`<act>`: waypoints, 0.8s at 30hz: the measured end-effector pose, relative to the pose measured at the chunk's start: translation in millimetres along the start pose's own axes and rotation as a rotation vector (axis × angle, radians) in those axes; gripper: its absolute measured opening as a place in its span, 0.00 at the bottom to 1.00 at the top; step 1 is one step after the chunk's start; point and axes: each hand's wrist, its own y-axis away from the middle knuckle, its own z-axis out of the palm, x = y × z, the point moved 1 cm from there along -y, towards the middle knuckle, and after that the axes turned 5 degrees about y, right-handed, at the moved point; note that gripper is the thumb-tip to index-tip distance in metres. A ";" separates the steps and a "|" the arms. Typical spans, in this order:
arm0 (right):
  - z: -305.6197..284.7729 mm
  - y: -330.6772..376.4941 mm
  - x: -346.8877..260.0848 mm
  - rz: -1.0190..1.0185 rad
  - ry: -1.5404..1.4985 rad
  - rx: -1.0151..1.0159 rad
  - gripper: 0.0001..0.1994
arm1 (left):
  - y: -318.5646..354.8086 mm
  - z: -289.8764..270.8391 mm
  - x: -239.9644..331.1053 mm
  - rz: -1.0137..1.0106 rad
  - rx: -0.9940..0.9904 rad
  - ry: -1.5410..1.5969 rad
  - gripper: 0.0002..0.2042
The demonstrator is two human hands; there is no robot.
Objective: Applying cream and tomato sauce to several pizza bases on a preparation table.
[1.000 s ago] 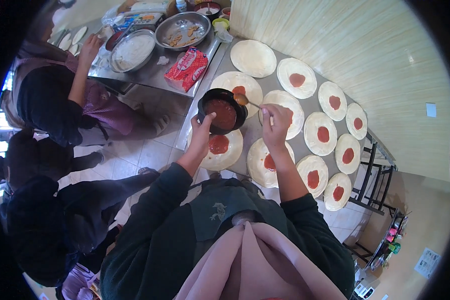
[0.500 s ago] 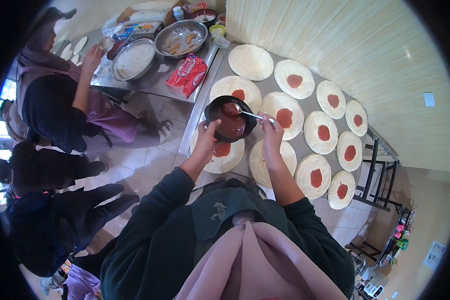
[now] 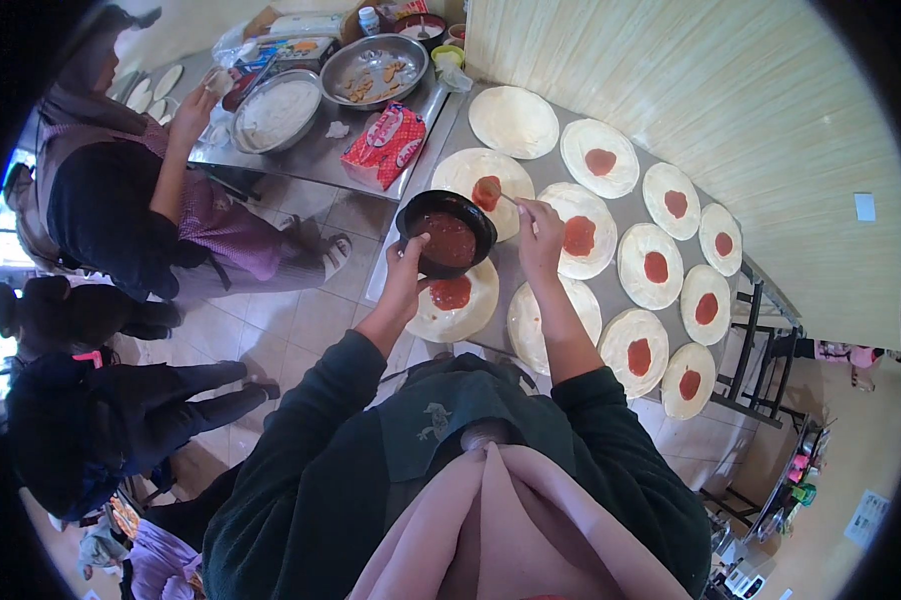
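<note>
Twelve dough rounds cover the steel table [image 3: 611, 205], most dotted with red sauce. Beyond it, a metal bowl [image 3: 375, 70] and a red packet [image 3: 385, 146] sit on a second counter. The left hand [image 3: 408, 268] grips a black bowl [image 3: 447, 234] of sauce — held above a sauced round [image 3: 455, 303]. The right hand [image 3: 540, 228] pinches a spoon [image 3: 492, 190] — its sauce-laden tip over another round [image 3: 489, 192].

The left hand [image 3: 408, 262] holds a black sauce bowl [image 3: 447, 233]; the right hand [image 3: 539, 222] spoons sauce onto a dough round [image 3: 484, 178].
</note>
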 end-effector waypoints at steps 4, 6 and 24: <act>-16.0 -3.1 -18.9 -0.107 0.011 0.006 0.06 | 6.0 5.5 8.4 0.030 0.010 -0.009 0.36; -33.6 -1.1 -34.5 -0.137 0.019 -0.006 0.05 | 11.3 13.8 13.4 0.038 0.014 -0.009 0.35; -32.0 26.5 10.3 0.731 -0.718 0.091 0.09 | 10.1 67.8 13.4 0.026 -0.112 -0.065 0.35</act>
